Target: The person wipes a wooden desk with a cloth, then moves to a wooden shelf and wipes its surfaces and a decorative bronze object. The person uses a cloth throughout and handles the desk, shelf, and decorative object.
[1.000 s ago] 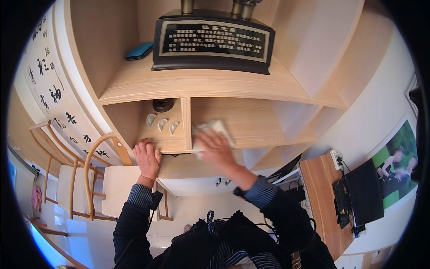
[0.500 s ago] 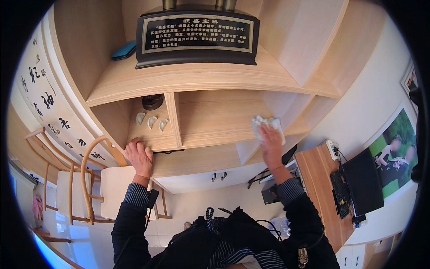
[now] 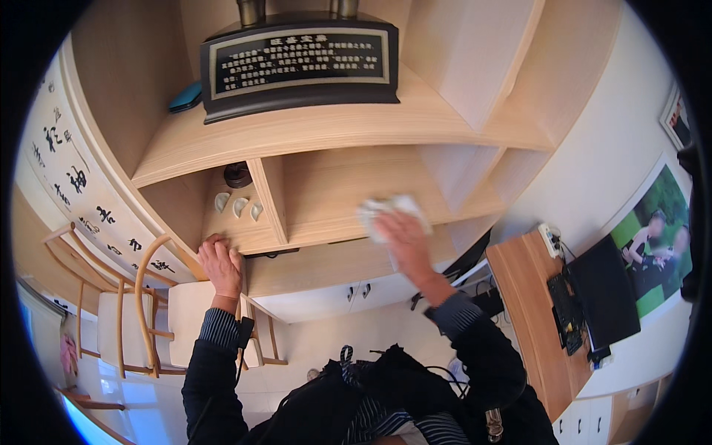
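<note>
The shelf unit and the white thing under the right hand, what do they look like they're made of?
Shelf unit: pale wood or wood-look laminate with a smooth matte finish; faint straight grain shows, but which of the two is unclear. White cloth under the right hand: soft fabric or paper wipe, crumpled and folded at its edges.

The person wore a dark, near-black jacket, its sleeves reaching almost to the wrists. Under each jacket cuff showed a shirt cuff striped in dark blue and pale lines. The left hand (image 3: 220, 267) and the right hand (image 3: 403, 239) were bare, without gloves. At the chest the jacket hung open over the same striped cloth, with a dark cord running across it.
</note>
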Motion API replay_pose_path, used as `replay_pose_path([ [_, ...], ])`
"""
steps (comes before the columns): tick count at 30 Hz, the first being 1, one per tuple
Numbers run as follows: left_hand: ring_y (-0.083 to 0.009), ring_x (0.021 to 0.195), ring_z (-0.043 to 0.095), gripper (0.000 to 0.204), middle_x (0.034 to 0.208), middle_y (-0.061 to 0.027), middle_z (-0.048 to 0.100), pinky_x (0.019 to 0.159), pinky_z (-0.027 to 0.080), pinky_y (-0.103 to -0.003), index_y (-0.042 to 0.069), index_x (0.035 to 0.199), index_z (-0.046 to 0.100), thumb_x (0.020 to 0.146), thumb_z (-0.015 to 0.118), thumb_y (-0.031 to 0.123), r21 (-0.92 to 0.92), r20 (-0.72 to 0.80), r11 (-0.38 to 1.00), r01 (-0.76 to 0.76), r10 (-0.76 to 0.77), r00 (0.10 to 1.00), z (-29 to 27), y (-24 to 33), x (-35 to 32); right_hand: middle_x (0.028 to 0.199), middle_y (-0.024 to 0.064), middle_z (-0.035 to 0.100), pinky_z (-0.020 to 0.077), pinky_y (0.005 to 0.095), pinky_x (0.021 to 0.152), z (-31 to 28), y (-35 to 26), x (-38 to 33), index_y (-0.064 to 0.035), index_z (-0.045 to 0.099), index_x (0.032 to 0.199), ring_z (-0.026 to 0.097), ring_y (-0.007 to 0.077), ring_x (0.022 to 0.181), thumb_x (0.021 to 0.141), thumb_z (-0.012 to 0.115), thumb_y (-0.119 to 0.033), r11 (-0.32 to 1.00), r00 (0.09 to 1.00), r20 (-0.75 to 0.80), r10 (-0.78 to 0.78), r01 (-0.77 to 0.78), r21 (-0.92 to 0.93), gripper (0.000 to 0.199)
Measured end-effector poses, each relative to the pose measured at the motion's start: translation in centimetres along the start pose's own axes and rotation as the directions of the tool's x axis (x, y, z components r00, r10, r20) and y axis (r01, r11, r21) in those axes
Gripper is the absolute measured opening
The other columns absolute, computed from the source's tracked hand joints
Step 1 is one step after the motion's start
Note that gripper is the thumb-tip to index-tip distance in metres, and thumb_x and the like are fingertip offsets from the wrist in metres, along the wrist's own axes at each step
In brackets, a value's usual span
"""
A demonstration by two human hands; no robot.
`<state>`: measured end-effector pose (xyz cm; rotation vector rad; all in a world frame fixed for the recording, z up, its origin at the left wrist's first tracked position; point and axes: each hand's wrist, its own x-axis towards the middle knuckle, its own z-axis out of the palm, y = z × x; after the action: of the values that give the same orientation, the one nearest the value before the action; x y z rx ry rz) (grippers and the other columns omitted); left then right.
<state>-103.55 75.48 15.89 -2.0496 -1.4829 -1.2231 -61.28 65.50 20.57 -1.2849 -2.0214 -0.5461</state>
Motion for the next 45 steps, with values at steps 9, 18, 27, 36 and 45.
replay_pose_path([
  [9, -0.0368, 0.107, 0.05, 0.022, 0.117, -0.0149, 0.055, 0.097, 0.038, -0.049, 0.004, 0.101, 0.056, 0.083, 0.06, 0.017, 0.0, 0.001, 1.0, 0.008, -0.008, 1.0, -0.1, 0.3, 0.0, 0.125, 0.0155, 0.067, 0.0466, 0.038, 0.102, -7.9, 1.5, -0.9, -0.0028, 0.062, 0.129, 0.063, 0.0285, 0.118, 0.096, 0.055, -0.002, 0.704, 0.796, 0.174, 0.579, -0.596, 0.386, 0.034],
  [18, -0.0367, 0.107, 0.049, 0.021, 0.117, -0.0154, 0.054, 0.097, 0.038, -0.049, 0.004, 0.1, 0.055, 0.084, 0.059, 0.018, -0.024, -0.005, 1.0, 0.015, -0.015, 1.0, 0.0, 0.4, 0.0, 0.14, 0.019, 0.059, 0.0393, 0.0481, 0.111, -20.2, -2.5, 13.7, -0.0033, 0.056, 0.137, 0.054, 0.0421, 0.13, 0.102, 0.053, -0.013, 0.994, 0.957, -0.273, -0.102, 0.108, 0.006, 0.036],
  [27, -0.0363, 0.109, 0.049, 0.023, 0.119, -0.0146, 0.054, 0.098, 0.038, -0.049, 0.004, 0.102, 0.056, 0.083, 0.061, 0.016, -0.052, 0.007, 0.998, 0.044, -0.044, 0.999, -0.6, 1.1, 0.2, 0.163, 0.0249, 0.03, 0.0221, 0.0457, 0.125, -16.9, 4.7, 22.3, -0.0025, 0.033, 0.157, 0.028, 0.0443, 0.15, 0.108, 0.035, -0.033, 0.975, 0.786, 0.593, 0.171, -0.221, 0.011, 0.058],
  [36, -0.0371, 0.107, 0.05, 0.022, 0.119, -0.0148, 0.055, 0.097, 0.037, -0.05, 0.004, 0.1, 0.056, 0.083, 0.061, 0.017, -0.084, 0.009, 0.996, 0.038, -0.037, 0.999, -0.3, 0.8, 0.0, 0.155, 0.0292, 0.041, 0.0323, 0.043, 0.119, -14.0, 8.2, 30.6, -0.0041, 0.015, 0.162, 0.041, 0.0407, 0.143, 0.106, 0.034, -0.029, 0.933, 0.499, 0.831, 0.247, -0.355, -0.064, 0.064],
  [45, -0.0379, 0.109, 0.05, 0.023, 0.119, -0.016, 0.054, 0.096, 0.038, -0.052, 0.004, 0.099, 0.055, 0.087, 0.057, 0.024, -0.085, 0.013, 0.996, -0.027, 0.028, 1.0, -0.4, 0.3, -0.1, 0.131, 0.0197, 0.066, 0.0503, 0.04, 0.094, -9.1, 14.9, 35.6, -0.0014, 0.066, 0.128, 0.061, 0.0304, 0.116, 0.096, 0.061, -0.022, 0.841, 0.429, 0.778, 0.459, -0.492, -0.226, 0.038],
])
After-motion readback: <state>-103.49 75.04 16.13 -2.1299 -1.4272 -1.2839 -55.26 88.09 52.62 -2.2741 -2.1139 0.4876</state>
